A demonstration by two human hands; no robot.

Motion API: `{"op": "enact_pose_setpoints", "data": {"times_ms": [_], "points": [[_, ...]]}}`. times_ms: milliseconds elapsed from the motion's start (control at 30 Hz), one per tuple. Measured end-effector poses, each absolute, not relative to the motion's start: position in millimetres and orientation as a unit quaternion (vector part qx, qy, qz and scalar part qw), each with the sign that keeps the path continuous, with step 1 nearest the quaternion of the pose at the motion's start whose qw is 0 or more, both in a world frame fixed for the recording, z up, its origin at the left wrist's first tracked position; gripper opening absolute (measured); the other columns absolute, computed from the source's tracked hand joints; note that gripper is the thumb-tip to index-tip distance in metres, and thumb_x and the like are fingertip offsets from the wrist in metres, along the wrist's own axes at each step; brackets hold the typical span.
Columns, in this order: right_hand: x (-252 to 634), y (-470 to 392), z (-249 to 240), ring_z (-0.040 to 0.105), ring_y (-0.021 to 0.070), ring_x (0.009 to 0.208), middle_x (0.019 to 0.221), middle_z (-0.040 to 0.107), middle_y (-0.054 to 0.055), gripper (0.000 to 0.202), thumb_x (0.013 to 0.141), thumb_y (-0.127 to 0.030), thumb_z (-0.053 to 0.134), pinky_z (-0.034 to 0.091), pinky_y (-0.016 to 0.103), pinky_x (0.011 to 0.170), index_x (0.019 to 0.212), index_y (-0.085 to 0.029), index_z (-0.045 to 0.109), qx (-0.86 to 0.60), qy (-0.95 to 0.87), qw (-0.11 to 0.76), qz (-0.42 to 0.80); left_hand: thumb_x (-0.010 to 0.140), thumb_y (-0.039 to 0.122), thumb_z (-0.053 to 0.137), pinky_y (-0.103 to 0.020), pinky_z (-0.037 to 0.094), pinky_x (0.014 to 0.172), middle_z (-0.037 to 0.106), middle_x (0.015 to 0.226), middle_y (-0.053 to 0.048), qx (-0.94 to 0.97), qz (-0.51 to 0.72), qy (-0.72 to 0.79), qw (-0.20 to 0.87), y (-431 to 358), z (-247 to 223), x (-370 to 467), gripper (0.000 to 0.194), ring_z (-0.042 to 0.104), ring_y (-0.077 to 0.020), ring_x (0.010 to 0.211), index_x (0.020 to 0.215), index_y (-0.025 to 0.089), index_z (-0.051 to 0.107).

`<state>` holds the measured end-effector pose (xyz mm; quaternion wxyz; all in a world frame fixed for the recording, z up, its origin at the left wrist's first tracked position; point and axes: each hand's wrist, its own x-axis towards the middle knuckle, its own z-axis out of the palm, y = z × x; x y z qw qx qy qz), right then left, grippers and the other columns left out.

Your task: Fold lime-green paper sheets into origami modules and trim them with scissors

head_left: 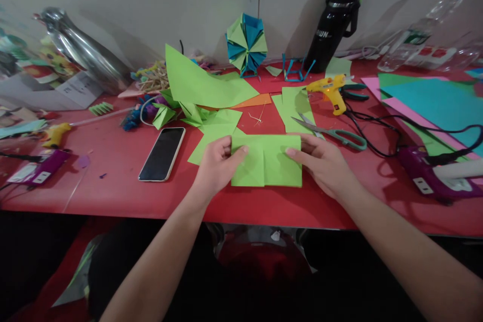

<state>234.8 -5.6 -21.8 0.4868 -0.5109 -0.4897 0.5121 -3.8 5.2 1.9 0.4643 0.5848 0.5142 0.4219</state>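
Observation:
A folded light green paper (266, 163), creased down its middle, is held near the front edge of the red table (121, 193). My left hand (219, 161) pinches its left side, thumb on top and fingers behind. At the right side my right hand (320, 161) grips it the same way. More green paper (221, 128) lies just behind my left hand. Scissors with green handles (345, 137) rest behind my right hand, their blades over a green sheet (298, 110). To the left of my left hand lies a phone (162, 155) with a dark screen.
A blue and green folded paper wheel (247, 45) stands at the back. Near it are a yellow glue gun (332, 93) and a black bottle (337, 20). Coloured sheets (441, 105) and a purple power strip (433, 176) with cables lie right. A silver jug (83, 50) stands back left.

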Motion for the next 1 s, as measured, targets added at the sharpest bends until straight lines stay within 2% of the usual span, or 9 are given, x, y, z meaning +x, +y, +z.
{"op": "enact_pose_setpoints", "data": {"times_ms": [67, 133, 267, 367, 467, 600, 833, 900, 1000], "points": [[233, -6, -21, 0.073, 0.0250, 0.099, 0.105, 0.077, 0.007, 0.059, 0.073, -0.046, 0.088, 0.060, 0.041, 0.085, 0.124, -0.024, 0.066, -0.504, -0.477, 0.499, 0.518, 0.084, 0.033, 0.075, -0.026, 0.047, 0.060, 0.059, 0.068, 0.003, 0.558, 0.457, 0.502, 0.478, 5, 1, -1, 0.022, 0.060, -0.0138, 0.065, 0.080, 0.019, 0.058], [229, -10, -16, 0.073, 0.0263, 0.097, 0.108, 0.076, 0.009, 0.051, 0.076, -0.043, 0.085, 0.060, 0.042, 0.083, 0.118, -0.022, 0.065, -0.519, -0.516, 0.482, 0.481, 0.082, 0.029, 0.076, -0.027, 0.051, 0.066, 0.067, 0.076, 0.001, 0.547, 0.462, 0.490, 0.498, 2, 3, 5, 0.019, 0.065, -0.0153, 0.071, 0.093, 0.018, 0.064], [221, -24, -3, 0.068, 0.0278, 0.089, 0.096, 0.071, 0.010, 0.019, 0.088, -0.031, 0.070, 0.058, 0.042, 0.077, 0.105, -0.023, 0.066, -0.587, -0.654, 0.440, 0.186, 0.083, 0.025, 0.074, -0.023, 0.047, 0.057, 0.068, 0.073, 0.002, 0.543, 0.434, 0.520, 0.497, -8, 8, 24, 0.019, 0.062, -0.0124, 0.062, 0.098, 0.018, 0.064], [216, -33, 3, 0.066, 0.0303, 0.101, 0.108, 0.067, 0.013, 0.035, 0.095, -0.019, 0.055, 0.056, 0.046, 0.087, 0.128, -0.023, 0.063, -0.553, -0.730, 0.402, 0.011, 0.084, 0.026, 0.073, -0.023, 0.047, 0.056, 0.067, 0.073, 0.001, 0.528, 0.424, 0.516, 0.524, -12, 7, 34, 0.023, 0.060, -0.0123, 0.062, 0.104, 0.017, 0.065], [211, -41, 4, 0.060, 0.0360, 0.122, 0.137, 0.059, 0.018, 0.052, 0.096, -0.016, 0.051, 0.050, 0.055, 0.101, 0.148, -0.023, 0.052, -0.524, -0.780, 0.338, -0.052, 0.085, 0.027, 0.072, -0.026, 0.054, 0.067, 0.072, 0.090, -0.003, 0.481, 0.453, 0.452, 0.599, -13, 1, 38, 0.028, 0.066, -0.0149, 0.076, 0.111, 0.018, 0.064], [203, -47, 3, 0.030, 0.0442, 0.153, 0.167, 0.030, 0.020, 0.061, 0.098, -0.024, 0.050, 0.037, 0.066, 0.113, 0.158, -0.023, 0.038, -0.523, -0.806, 0.278, -0.010, 0.085, 0.024, 0.069, -0.026, 0.057, 0.077, 0.071, 0.103, -0.003, 0.428, 0.466, 0.379, 0.675, -14, 0, 40, 0.027, 0.067, -0.0154, 0.089, 0.111, 0.022, 0.067], [200, -52, -1, 0.003, 0.0393, 0.161, 0.176, 0.004, 0.010, 0.069, 0.102, -0.031, 0.046, 0.017, 0.074, 0.121, 0.165, -0.031, 0.020, -0.524, -0.805, 0.266, 0.087, 0.093, 0.040, 0.068, -0.027, 0.056, 0.080, 0.070, 0.101, -0.004, 0.461, 0.439, 0.343, 0.690, -15, 2, 39, 0.027, 0.066, -0.0172, 0.095, 0.114, 0.022, 0.069], [202, -51, 0, 0.007, 0.0367, 0.161, 0.176, 0.009, 0.007, 0.063, 0.103, -0.030, 0.044, 0.018, 0.072, 0.122, 0.163, -0.033, 0.028, -0.511, -0.797, 0.292, 0.138, 0.095, 0.041, 0.066, -0.029, 0.057, 0.082, 0.070, 0.108, -0.005, 0.487, 0.438, 0.352, 0.669, -13, 1, 36, 0.028, 0.066, -0.0184, 0.098, 0.116, 0.022, 0.067], [210, -44, 2, 0.036, 0.0318, 0.153, 0.165, 0.041, 0.008, 0.049, 0.102, -0.031, 0.051, 0.034, 0.060, 0.122, 0.151, -0.032, 0.048, -0.501, -0.727, 0.409, 0.230, 0.097, 0.040, 0.064, -0.031, 0.060, 0.080, 0.069, 0.111, -0.007, 0.508, 0.417, 0.375, 0.654, -10, 5, 30, 0.031, 0.068, -0.0188, 0.094, 0.120, 0.021, 0.060]]}}
